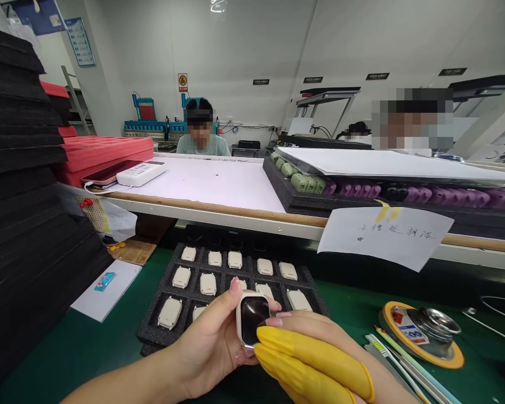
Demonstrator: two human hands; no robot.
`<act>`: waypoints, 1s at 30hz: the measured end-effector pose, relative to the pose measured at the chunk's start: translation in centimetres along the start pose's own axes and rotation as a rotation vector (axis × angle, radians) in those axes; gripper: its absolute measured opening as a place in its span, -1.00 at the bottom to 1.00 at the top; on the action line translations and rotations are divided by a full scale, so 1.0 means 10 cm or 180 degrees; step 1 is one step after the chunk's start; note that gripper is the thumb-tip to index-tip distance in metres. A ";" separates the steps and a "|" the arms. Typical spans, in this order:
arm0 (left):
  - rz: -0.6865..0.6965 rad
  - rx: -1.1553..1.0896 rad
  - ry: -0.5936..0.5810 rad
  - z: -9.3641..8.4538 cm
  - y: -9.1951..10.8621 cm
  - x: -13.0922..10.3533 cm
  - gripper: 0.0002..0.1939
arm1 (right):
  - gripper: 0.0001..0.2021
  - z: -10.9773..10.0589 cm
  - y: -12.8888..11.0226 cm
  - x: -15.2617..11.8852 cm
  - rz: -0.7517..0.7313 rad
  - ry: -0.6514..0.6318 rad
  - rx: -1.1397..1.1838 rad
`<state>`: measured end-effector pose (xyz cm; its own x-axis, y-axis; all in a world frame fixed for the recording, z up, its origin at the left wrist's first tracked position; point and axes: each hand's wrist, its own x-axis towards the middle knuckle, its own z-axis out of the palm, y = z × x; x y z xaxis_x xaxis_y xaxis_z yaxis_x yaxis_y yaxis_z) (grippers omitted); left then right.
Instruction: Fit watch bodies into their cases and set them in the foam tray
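Note:
My left hand holds a white watch-like case with a dark, glossy face, its fingers and thumb wrapped round the edges. From the right, my right hand touches the case's right side with its fingertips. Yellow covers sit on some fingers of that hand, while other fingers are bare. Behind both hands lies a black foam tray with rows of white cases in its compartments. Among them is a white case at the front left. My hands hide part of the tray's front.
Stacked black foam rises at left beside a white sheet. A raised shelf bears a red foam tray and a dark tray of green and purple pieces. A round tin and thin tools lie right. People sit beyond.

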<state>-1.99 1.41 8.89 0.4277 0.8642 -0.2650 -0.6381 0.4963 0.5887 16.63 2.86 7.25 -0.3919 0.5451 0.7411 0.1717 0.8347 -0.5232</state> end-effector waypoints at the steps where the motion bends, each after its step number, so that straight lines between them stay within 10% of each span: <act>1: 0.0020 0.0006 -0.0026 0.00 0.00 0.00 -0.44 | -0.62 0.02 0.01 0.01 -0.0086 -0.0018 -0.0026; 6: 0.0312 0.0144 0.0009 0.00 -0.04 0.01 -0.50 | -0.45 0.07 -0.01 0.17 -0.0649 -0.0294 -0.0445; 21: 0.0223 0.0416 0.0124 -0.02 -0.01 0.00 -0.45 | -0.47 0.08 0.06 0.26 0.0645 -0.0566 0.0229; 30: 0.0201 0.0329 0.0147 -0.03 -0.02 0.02 -0.54 | -0.47 0.07 0.07 0.26 0.0258 -0.0581 -0.0170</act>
<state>-1.97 1.55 8.51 0.3572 0.8975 -0.2585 -0.5924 0.4317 0.6802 15.15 4.75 8.51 -0.5313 0.5917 0.6063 0.2552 0.7943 -0.5514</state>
